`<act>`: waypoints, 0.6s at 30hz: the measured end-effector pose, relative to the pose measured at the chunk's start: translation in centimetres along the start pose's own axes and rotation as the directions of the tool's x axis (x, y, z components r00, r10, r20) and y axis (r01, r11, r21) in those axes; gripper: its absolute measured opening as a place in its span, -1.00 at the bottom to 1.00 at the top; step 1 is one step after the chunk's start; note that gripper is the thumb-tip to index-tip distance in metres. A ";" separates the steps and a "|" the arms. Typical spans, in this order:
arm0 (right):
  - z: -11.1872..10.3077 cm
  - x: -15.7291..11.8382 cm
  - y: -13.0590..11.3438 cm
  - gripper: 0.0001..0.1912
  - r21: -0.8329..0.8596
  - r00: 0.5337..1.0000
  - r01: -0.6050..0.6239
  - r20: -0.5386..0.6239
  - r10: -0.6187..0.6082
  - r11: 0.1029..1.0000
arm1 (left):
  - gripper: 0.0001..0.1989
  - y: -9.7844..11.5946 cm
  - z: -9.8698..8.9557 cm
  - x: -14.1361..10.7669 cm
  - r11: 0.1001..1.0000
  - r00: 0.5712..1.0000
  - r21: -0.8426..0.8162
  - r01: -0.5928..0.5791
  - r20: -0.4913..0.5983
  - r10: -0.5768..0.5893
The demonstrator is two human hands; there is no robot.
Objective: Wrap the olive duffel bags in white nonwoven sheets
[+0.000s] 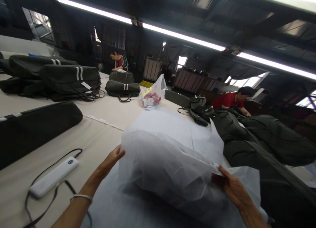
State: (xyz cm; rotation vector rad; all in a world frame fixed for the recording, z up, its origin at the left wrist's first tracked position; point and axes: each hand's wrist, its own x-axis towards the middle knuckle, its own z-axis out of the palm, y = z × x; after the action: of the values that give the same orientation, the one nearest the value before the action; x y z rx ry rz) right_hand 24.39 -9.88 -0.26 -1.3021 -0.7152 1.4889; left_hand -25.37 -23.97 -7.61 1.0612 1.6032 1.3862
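Note:
A large sheet of thin white wrapping paper [158, 158] lies draped over a bulky, rounded form in front of me; what it covers is hidden. My left hand [112, 160] is closed at the paper's left edge, thumb in front and the other fingers partly hidden. On the right, my right hand [230, 186] pinches a fold of the same paper, thumb on top and fingers beneath it. More white paper [170, 117] spreads flat behind the covered form.
Dark bags [70, 79] lie at the left, and several more dark bags [276, 135] are heaped at the right. A white power bank [54, 177] with a cable sits at lower left. A clear plastic bag [153, 94] stands behind the paper. Two people work farther back.

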 end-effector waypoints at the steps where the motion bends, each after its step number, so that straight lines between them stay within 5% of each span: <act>1: 0.0 0.0 0.0 -0.80 -0.002 1.000 0.001 -0.003 -0.001 1.000 | -0.17 0.0 0.4 -0.3 0.998 0.998 -0.052 0.041 0.042 -0.039; 7: -0.2 0.3 0.2 -0.76 0.010 1.000 0.003 0.016 -0.003 1.000 | -0.40 1.3 0.7 2.4 0.998 0.956 0.038 -0.054 -0.287 0.063; 14: 0.5 -0.1 0.4 -0.80 -0.006 0.997 0.023 0.074 -0.022 1.000 | -0.49 2.1 1.0 7.2 0.972 0.936 0.210 -0.106 -0.309 0.169; 18: 0.9 -0.2 0.3 -0.78 0.009 0.995 0.048 0.086 -0.049 0.999 | -0.32 1.6 1.2 7.3 0.976 0.924 0.171 -0.133 -0.336 0.184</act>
State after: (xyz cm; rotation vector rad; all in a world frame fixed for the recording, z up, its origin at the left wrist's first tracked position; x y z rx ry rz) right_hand 23.45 -10.02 -0.20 -1.2127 -0.7914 1.5147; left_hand -26.82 -16.65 -6.38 1.0936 1.9342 1.6615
